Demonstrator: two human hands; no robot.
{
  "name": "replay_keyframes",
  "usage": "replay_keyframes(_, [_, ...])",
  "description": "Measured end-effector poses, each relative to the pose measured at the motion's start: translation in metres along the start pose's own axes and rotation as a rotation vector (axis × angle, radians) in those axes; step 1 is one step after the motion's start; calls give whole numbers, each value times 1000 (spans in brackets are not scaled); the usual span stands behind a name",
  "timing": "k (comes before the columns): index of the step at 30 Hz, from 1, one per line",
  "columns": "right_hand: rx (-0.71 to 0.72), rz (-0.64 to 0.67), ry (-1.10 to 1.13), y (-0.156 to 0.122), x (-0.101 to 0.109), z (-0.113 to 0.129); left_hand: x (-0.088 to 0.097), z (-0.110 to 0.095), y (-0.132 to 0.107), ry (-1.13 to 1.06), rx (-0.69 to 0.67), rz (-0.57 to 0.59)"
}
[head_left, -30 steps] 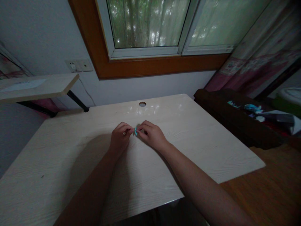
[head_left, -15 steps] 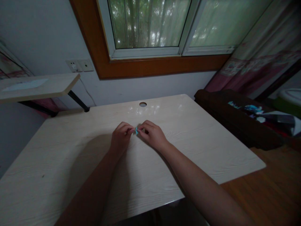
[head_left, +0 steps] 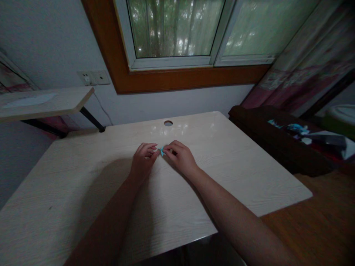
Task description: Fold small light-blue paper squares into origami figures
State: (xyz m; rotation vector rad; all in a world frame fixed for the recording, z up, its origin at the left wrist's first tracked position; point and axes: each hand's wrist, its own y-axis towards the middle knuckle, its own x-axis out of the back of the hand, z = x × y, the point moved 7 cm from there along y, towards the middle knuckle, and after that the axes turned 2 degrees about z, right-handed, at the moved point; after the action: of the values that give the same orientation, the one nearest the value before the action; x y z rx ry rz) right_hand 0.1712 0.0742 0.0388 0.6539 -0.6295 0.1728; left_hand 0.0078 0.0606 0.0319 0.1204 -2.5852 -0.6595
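A tiny turquoise ribbon bow [head_left: 162,151] is between my two hands, just over the middle of the pale wooden desk [head_left: 238,177]. My right hand [head_left: 180,154] pinches the bow's right side between thumb and forefinger. On the other side, my left hand [head_left: 144,157] has its thumb and forefinger parted. Its thumb tip is close to the bow's left loop; whether it touches is too small to tell.
At the back left, a raised shelf [head_left: 47,107] stands on black legs. A round cable hole [head_left: 168,123] lies beyond my hands. To the right, a dark brown piece of furniture [head_left: 255,129] bears turquoise scraps [head_left: 298,128] and cloth.
My left thumb and forefinger have come apart from their pinch. The bow now shows more of its loops, while my right hand keeps its hold almost in place.
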Motion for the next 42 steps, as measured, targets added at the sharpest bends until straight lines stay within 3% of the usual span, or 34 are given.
replay_keyframes(18, [46,4,0,-1,1,5,5,-8,0,111,-110,-1])
replay_keyframes(42, [26,111,-278,-2,-2,14,1,3,0,120,78,43])
